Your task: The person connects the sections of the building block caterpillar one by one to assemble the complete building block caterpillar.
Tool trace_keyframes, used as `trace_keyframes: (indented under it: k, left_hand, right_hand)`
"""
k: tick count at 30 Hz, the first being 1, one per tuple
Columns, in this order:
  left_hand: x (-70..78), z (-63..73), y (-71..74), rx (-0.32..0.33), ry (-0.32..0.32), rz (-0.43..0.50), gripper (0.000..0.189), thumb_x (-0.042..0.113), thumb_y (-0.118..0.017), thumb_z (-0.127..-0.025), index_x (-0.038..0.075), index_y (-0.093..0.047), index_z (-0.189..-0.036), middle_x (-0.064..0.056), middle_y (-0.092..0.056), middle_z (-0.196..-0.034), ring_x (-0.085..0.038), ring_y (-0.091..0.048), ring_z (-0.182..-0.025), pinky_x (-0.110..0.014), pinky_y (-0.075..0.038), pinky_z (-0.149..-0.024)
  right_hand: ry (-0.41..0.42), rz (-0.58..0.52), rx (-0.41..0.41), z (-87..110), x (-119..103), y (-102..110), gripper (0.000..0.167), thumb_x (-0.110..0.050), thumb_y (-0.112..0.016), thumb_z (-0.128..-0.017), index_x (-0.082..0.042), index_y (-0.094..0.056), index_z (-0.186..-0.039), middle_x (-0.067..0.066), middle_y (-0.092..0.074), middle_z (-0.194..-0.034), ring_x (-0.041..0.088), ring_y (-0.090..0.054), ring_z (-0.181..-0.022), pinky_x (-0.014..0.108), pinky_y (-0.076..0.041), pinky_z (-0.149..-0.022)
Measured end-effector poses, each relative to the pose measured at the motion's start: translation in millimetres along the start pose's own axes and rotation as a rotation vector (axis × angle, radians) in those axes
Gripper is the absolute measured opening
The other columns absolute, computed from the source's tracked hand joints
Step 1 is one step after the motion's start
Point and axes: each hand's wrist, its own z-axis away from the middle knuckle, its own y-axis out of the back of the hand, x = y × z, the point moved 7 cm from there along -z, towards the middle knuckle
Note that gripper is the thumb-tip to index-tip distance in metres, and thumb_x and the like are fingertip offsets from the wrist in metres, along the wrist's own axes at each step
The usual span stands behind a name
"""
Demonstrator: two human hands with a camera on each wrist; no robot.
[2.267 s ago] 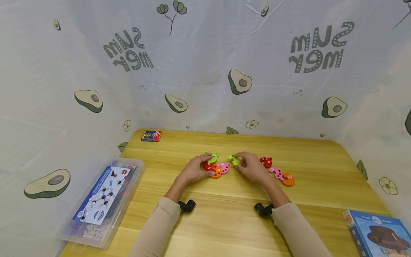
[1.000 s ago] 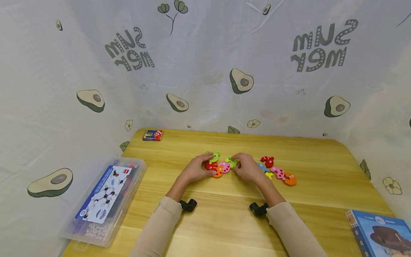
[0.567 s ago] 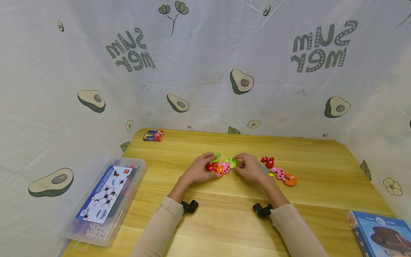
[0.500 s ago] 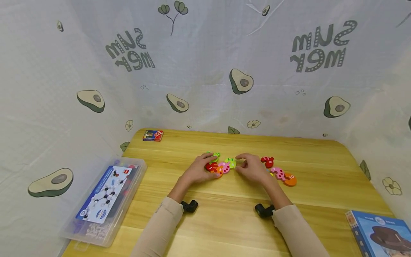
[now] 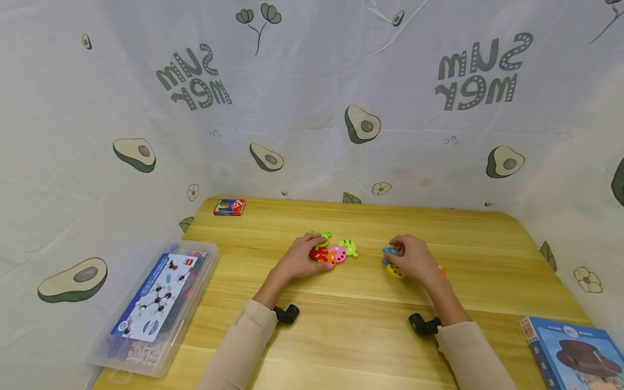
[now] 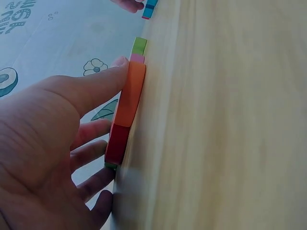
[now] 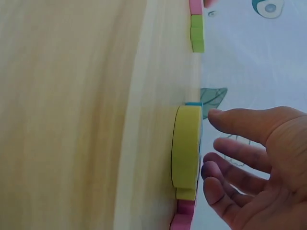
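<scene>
Wooden counter (image 5: 341, 330) needs gentle handling: left hand (image 5: 298, 259), gripping joined puzzle pieces (image 5: 337, 253), should steady them while right hand (image 5: 414, 259), grip unclear, lifts blue piece (image 5: 390, 251) level.

Red puzzle piece (image 5: 319, 253) at left, orange piece (image 5: 327, 262), pink piece (image 5: 336, 255) with red dots, green piece (image 5: 348, 247) with dark stripes, blue piece (image 5: 388, 251) at right, yellow piece (image 5: 395, 272) with dark spots, yellow-brown wood-grain worktop (image 5: 341, 346), pale avocado-print backdrop (image 5: 312, 70)

"SUMMER" is running backwards, 2x, on curtain (image 5: 312, 70) beyond L hand (image 5: 297, 257) & R hand (image 5: 415, 259). Marks on pcs (image 5: 337, 253) at L hand, print on plastic box (image 5: 193, 300) to its left & blue pkg (image 5: 567, 338) right of R hand are looking too sm. to read.
</scene>
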Motion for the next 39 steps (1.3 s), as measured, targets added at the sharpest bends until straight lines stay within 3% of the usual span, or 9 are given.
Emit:
trace_keyframes:
  k: [8,12,19,26,31,39]
  left_hand:
    - [0.2,0.1,-1.7,0.007,0.01,-0.033,0.077,0.053,-0.077,-0.088,0.023,-0.051,-0.153,-0.002,-0.042,-0.162,-0.03,-0.038,-0.148,-0.051,-0.041,-0.118]
    - [-0.4,-0.3,-2.6,0.012,0.015,-0.037,0.077,0.054,-0.077,-0.087,0.023,-0.051,-0.153,-0.002,-0.042,-0.162,-0.03,-0.038,-0.147,-0.051,-0.041,-0.117]
    - [-1.6,-1.0,-2.8,0.035,0.032,-0.02,0.082,0.056,-0.078,-0.086,0.023,-0.048,-0.154,-0.002,-0.041,-0.162,-0.03,-0.038,-0.148,-0.051,-0.042,-0.117]
    - [-2.2,-1.7,-1.3,0.057,0.036,-0.008,0.083,0.055,-0.078,-0.086,0.02,-0.048,-0.154,-0.002,-0.04,-0.163,-0.031,-0.036,-0.15,-0.051,-0.04,-0.119]
    - [-2.5,-1.9,-0.9,0.031,0.005,-0.019,0.085,0.054,-0.079,-0.085,0.019,-0.048,-0.155,-0.001,-0.039,-0.164,-0.031,-0.034,-0.151,-0.051,-0.039,-0.119]
    - [-2.7,-0.2,1.9,0.009,-0.021,-0.026,0.087,0.052,-0.083,-0.081,0.018,-0.05,-0.154,-0.003,-0.04,-0.164,-0.03,-0.037,-0.15,-0.051,-0.04,-0.119]
  right_hand:
    - [0.03,0.03,-0.065,0.8,4,-5,0.046,-0.028,-0.08,-0.09,0.004,-0.07,-0.122,0.019,-0.069,-0.109,0.029,-0.06,-0.091,0.044,-0.055,-0.08]
    - [0.071,0.039,-0.087,0.6,2,-7,0.045,-0.023,-0.08,-0.089,0.003,-0.07,-0.124,0.022,-0.069,-0.118,0.035,-0.065,-0.099,0.054,-0.057,-0.089]
    - [0.105,0.046,-0.109,-0.6,0,-10,0.042,-0.014,-0.077,-0.088,0.004,-0.069,-0.125,0.024,-0.069,-0.119,0.039,-0.066,-0.102,0.058,-0.055,-0.092]
    - [0.076,0.049,-0.095,-4.6,0,-11,0.044,-0.017,-0.077,-0.09,0.003,-0.068,-0.128,0.025,-0.068,-0.124,0.039,-0.065,-0.107,0.057,-0.054,-0.095]
    - [0.047,0.014,-0.066,-3.4,-3,-11,0.047,-0.023,-0.077,-0.092,0.002,-0.067,-0.13,0.025,-0.067,-0.128,0.04,-0.065,-0.109,0.057,-0.055,-0.096]
    - [0.03,-0.039,0.0,-1.3,-13,-11,0.049,-0.031,-0.08,-0.09,-0.001,-0.069,-0.128,0.017,-0.073,-0.113,0.027,-0.064,-0.093,0.038,-0.055,-0.079]
